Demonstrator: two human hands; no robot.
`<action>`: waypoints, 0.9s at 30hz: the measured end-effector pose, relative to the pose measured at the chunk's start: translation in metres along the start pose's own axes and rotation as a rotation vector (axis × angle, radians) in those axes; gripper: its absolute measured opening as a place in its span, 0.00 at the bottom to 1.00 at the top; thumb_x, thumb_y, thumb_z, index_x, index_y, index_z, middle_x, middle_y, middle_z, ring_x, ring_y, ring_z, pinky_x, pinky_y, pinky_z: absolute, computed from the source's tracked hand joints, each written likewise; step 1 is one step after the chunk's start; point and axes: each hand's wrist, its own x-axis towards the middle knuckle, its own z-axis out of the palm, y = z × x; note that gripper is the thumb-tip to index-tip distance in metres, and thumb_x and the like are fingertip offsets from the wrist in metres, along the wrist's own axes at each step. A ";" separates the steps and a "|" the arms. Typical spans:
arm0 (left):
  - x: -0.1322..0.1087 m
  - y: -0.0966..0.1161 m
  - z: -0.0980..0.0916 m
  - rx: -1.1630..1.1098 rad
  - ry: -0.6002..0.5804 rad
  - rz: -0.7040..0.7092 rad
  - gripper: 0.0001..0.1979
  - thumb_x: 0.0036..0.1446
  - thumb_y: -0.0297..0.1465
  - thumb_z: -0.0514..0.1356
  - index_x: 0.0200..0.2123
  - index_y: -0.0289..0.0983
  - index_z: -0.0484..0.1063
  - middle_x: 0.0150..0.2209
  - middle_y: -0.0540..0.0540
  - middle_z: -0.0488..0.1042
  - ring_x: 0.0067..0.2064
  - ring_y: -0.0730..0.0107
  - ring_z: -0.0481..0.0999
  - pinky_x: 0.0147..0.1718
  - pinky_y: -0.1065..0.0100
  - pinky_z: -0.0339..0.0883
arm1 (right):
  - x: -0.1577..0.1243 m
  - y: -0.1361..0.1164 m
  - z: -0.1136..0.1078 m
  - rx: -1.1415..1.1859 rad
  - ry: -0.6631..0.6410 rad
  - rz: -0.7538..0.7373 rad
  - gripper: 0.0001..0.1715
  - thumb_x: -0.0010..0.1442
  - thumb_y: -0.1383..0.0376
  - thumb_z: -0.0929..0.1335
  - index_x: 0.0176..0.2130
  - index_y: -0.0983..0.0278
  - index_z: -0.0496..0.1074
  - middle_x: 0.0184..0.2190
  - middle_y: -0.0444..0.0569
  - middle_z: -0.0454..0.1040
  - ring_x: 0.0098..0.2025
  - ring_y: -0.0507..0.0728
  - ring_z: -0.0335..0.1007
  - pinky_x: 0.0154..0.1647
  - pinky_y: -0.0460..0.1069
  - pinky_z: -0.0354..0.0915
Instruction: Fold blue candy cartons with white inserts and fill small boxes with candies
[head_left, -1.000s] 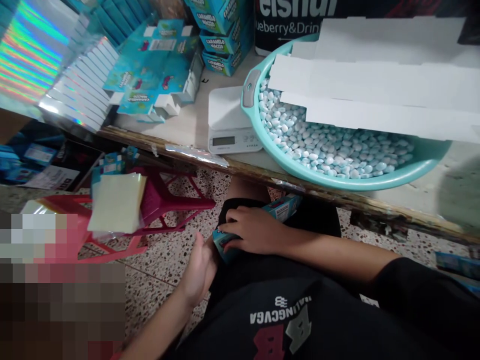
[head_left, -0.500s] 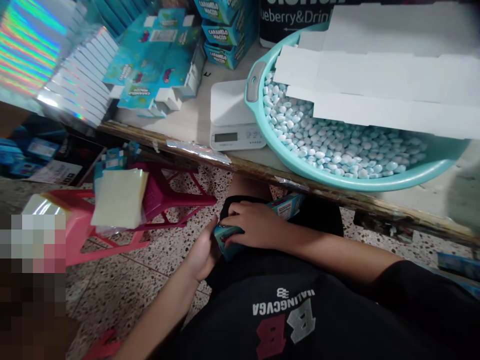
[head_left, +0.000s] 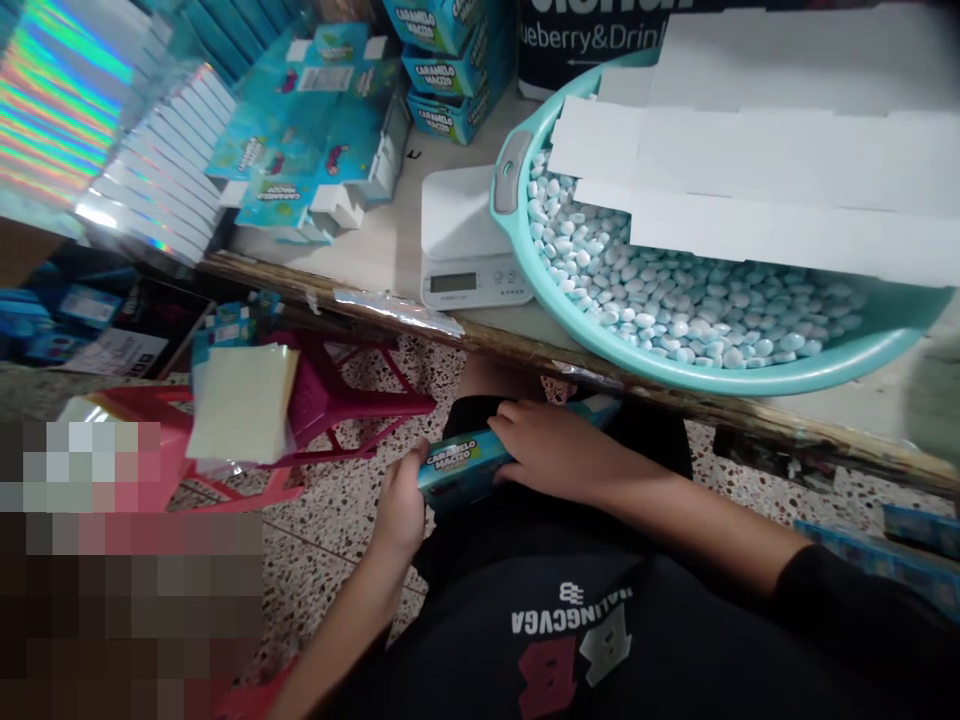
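Under right-hand fingers point(head_left: 514, 426), box point(head_left: 461, 465); basin point(head_left: 660, 375) of candies point(head_left: 660, 310)

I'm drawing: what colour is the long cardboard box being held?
The long cardboard box is turquoise blue: head view.

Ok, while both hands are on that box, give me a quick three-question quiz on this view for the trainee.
1. What lies over part of the blue bowl: A) a towel, B) flat white cardboard, or C) a glass lid?
2. True or false: the left hand is inside the bowl.
3. Fill in the word: the box that the right hand is on reads "CARAMELO ____".

Key: 1. B. 2. False; it is at one end of the box. 3. MACIZO.
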 end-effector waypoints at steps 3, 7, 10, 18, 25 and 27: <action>0.000 0.010 -0.020 0.285 -0.090 0.380 0.21 0.56 0.42 0.62 0.16 0.39 0.64 0.18 0.51 0.65 0.24 0.70 0.64 0.25 0.68 0.60 | -0.007 -0.002 -0.010 -0.020 -0.044 -0.057 0.21 0.56 0.59 0.76 0.44 0.69 0.73 0.42 0.55 0.74 0.42 0.64 0.72 0.40 0.55 0.66; -0.001 0.025 -0.039 0.624 -0.112 0.880 0.12 0.60 0.36 0.60 0.26 0.38 0.73 0.33 0.44 0.75 0.37 0.62 0.75 0.41 0.62 0.69 | -0.002 -0.007 -0.007 -0.117 0.044 -0.132 0.11 0.62 0.65 0.70 0.44 0.69 0.70 0.42 0.56 0.73 0.45 0.65 0.70 0.42 0.57 0.66; -0.005 0.027 -0.039 0.802 0.039 1.129 0.08 0.58 0.32 0.63 0.40 0.36 0.75 0.49 0.38 0.75 0.52 0.55 0.75 0.54 0.54 0.67 | 0.006 -0.006 0.004 -0.201 0.112 -0.115 0.08 0.65 0.72 0.63 0.44 0.67 0.68 0.41 0.55 0.72 0.43 0.64 0.70 0.41 0.57 0.65; -0.010 0.027 -0.010 0.976 0.126 1.373 0.20 0.55 0.38 0.68 0.44 0.37 0.65 0.46 0.37 0.76 0.49 0.51 0.76 0.53 0.47 0.69 | 0.011 0.005 0.026 -0.198 -0.010 -0.031 0.09 0.65 0.72 0.63 0.47 0.66 0.68 0.41 0.54 0.75 0.44 0.63 0.71 0.42 0.55 0.65; 0.002 0.016 0.013 1.500 -0.478 1.021 0.08 0.66 0.33 0.57 0.42 0.37 0.73 0.40 0.43 0.76 0.41 0.59 0.76 0.39 0.61 0.69 | 0.015 0.010 0.031 -0.173 -0.041 0.015 0.14 0.63 0.63 0.71 0.44 0.71 0.71 0.43 0.59 0.74 0.46 0.65 0.71 0.43 0.54 0.66; 0.007 0.012 0.016 1.574 -0.522 0.897 0.07 0.65 0.32 0.58 0.41 0.37 0.74 0.40 0.42 0.77 0.42 0.59 0.77 0.39 0.62 0.69 | 0.012 0.015 0.031 -0.143 -0.047 0.019 0.23 0.58 0.55 0.75 0.43 0.71 0.72 0.45 0.59 0.73 0.47 0.64 0.71 0.44 0.54 0.66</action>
